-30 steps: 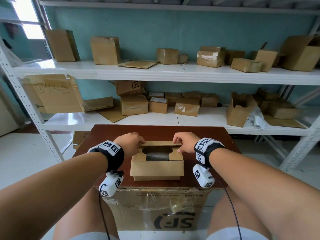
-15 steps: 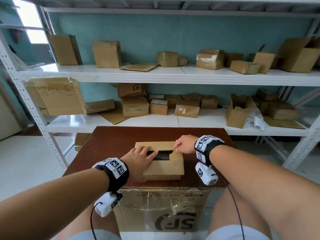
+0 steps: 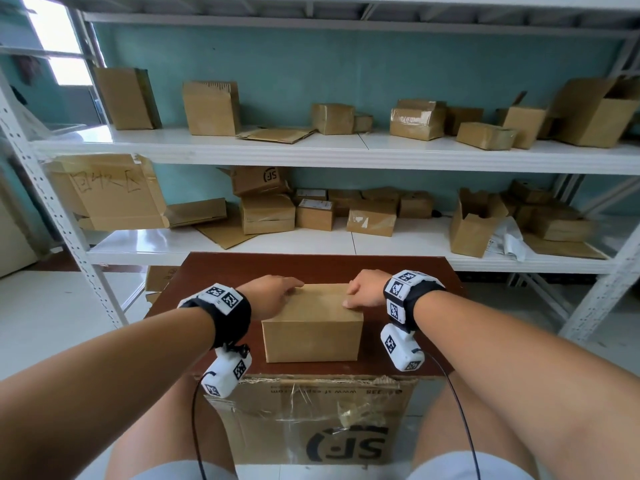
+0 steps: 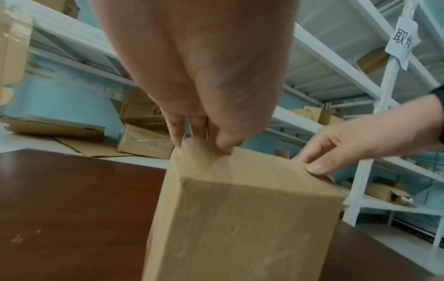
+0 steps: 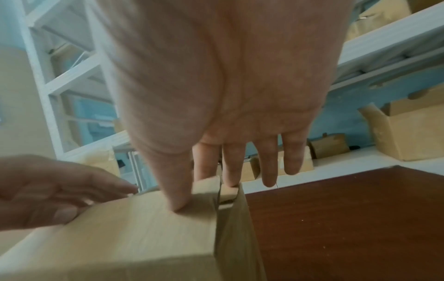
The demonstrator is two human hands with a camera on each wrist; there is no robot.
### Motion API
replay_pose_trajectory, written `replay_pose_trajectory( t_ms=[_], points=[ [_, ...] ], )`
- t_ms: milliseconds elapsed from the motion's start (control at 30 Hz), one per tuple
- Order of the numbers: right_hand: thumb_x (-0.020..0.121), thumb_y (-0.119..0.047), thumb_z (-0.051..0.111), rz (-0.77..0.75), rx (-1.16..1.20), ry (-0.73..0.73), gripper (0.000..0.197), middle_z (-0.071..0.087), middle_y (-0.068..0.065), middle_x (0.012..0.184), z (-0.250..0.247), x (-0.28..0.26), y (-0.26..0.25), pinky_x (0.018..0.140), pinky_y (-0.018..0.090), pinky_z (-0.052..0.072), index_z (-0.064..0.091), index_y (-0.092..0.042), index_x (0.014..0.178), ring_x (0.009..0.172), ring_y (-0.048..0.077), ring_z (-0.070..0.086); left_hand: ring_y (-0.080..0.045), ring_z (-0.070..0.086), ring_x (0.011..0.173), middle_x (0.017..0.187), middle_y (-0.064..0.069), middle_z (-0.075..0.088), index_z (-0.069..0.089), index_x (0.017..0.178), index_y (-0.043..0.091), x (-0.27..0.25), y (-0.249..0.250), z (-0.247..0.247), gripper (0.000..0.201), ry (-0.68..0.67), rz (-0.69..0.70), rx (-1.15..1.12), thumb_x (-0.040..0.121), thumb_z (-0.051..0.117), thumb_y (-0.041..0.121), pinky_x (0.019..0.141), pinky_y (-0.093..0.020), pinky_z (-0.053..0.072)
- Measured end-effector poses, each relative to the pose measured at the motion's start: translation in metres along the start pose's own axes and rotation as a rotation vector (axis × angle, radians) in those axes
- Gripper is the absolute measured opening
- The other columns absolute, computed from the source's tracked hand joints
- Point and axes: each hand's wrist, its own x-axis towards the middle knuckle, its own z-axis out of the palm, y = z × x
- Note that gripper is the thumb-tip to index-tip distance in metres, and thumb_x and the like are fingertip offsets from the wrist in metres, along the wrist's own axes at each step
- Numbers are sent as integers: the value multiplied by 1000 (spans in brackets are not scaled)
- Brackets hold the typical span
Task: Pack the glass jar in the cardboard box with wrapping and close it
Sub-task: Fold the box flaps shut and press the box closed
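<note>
The small cardboard box [image 3: 311, 327] stands on the dark brown table [image 3: 311, 268] with its lid folded flat, so the glass jar and wrapping are hidden inside. My left hand [image 3: 273, 294] rests on the lid's far left corner, fingertips pressing down [image 4: 201, 140]. My right hand [image 3: 363, 292] presses the far right corner, its thumb on the lid and its straight fingers [image 5: 230, 167] reaching over the far edge. At that corner a side flap shows a narrow gap. The right wrist view also shows the box [image 5: 144, 228] and my left hand [image 5: 60, 190].
A large flattened SF carton [image 3: 311, 420] leans against the table's near side between my knees. White metal shelves [image 3: 346, 147] behind the table hold several cardboard boxes. Bare tabletop shows on both sides of the box.
The lid has come down over the opening, which earlier showed the dark inside. My left hand moved from the near left side to the far left corner.
</note>
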Motion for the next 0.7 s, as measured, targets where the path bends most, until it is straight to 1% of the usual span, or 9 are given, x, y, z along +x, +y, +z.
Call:
replay_pose_trajectory(
  t_ms=[67, 133, 200, 267, 333, 400, 500, 567, 700],
  points=[
    [81, -42, 70, -55, -24, 61, 36, 72, -4, 113, 4, 1, 2, 89, 37, 55, 75, -18, 107, 106, 22, 66, -18, 42, 134, 150, 3, 42, 42, 144, 30, 1, 4, 11, 44, 53, 70, 67, 101, 35, 24, 112, -33, 33],
    [78, -33, 72, -66, -62, 124, 37, 70, 5, 112, 8, 2, 1, 90, 43, 55, 70, -13, 109, 107, 26, 65, -20, 21, 147, 160, 1, 19, 28, 152, 29, 2, 10, 25, 50, 8, 78, 142, 102, 31, 36, 119, -36, 17],
    [80, -29, 70, -86, -93, 154, 37, 68, 8, 116, 13, 3, 0, 91, 45, 55, 68, -11, 112, 109, 28, 64, -22, -3, 150, 163, -3, -4, 6, 156, 26, 5, 13, 39, 72, -70, 51, 256, 96, 28, 59, 120, -40, 3],
    [85, -24, 62, -127, -143, 146, 32, 63, 4, 130, 16, 4, -4, 96, 42, 52, 69, -19, 116, 115, 28, 62, -23, -13, 149, 161, -3, -16, -8, 155, 25, 10, 10, 49, 93, -94, 45, 344, 86, 31, 74, 120, -45, -3],
    [90, -25, 51, -168, -212, 105, 36, 46, 6, 149, 21, 6, -12, 102, 42, 46, 64, -23, 124, 127, 30, 52, -25, -13, 149, 161, -6, -17, -12, 154, 23, 14, 6, 52, 98, -73, 58, 402, 86, 42, 70, 120, -48, -1],
    [97, -40, 42, -171, -217, 38, 56, 14, 8, 163, 32, 9, -19, 117, 47, 26, 37, -17, 148, 147, 33, 20, -27, -12, 149, 161, -9, -17, -14, 153, 21, 17, 5, 50, 98, -59, 70, 425, 89, 49, 61, 120, -50, 2],
    [88, -69, 39, -137, -256, 36, 94, -15, 6, 163, 52, 21, -17, 122, 47, -1, -1, -19, 157, 150, 27, -13, -29, -11, 149, 161, -11, -16, -14, 153, 19, 28, 5, 48, 99, -41, 70, 448, 89, 50, 60, 119, -52, 4],
    [84, -72, 46, -139, -293, 87, 103, -20, 5, 162, 59, 33, -10, 121, 47, -5, -7, -22, 156, 149, 26, -17, -30, -10, 149, 161, -11, -16, -13, 153, 19, 38, 5, 48, 101, -38, 64, 453, 88, 52, 60, 119, -53, 5],
    [86, -57, 59, -162, -297, 140, 102, -20, 5, 162, 52, 57, -1, 121, 46, -4, -8, -24, 156, 149, 26, -17, -32, -8, 149, 161, -10, -14, -11, 154, 22, 62, -1, 44, 108, -15, 49, 439, 83, 63, 55, 119, -54, 6]
  ],
)
